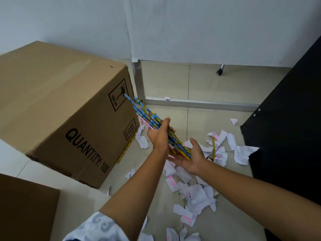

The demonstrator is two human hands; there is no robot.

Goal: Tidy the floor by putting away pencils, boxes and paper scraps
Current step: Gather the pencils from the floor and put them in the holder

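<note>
Pale floor tiles (199, 84) lay open beyond the fingers. Left hand (159, 134) gripped a pencil bundle (147, 115), its long axis slanting up-left toward the cardboard box (60, 105); right hand (189, 157) cupped its lower ends, fingers relaxed. Paper scraps (198, 193) lay beneath.

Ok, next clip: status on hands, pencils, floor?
Left hand grips pencil bundle; right hand open under its lower end. Two pencils on floor. Paper scraps uncollected. Big box close by on left.
</note>
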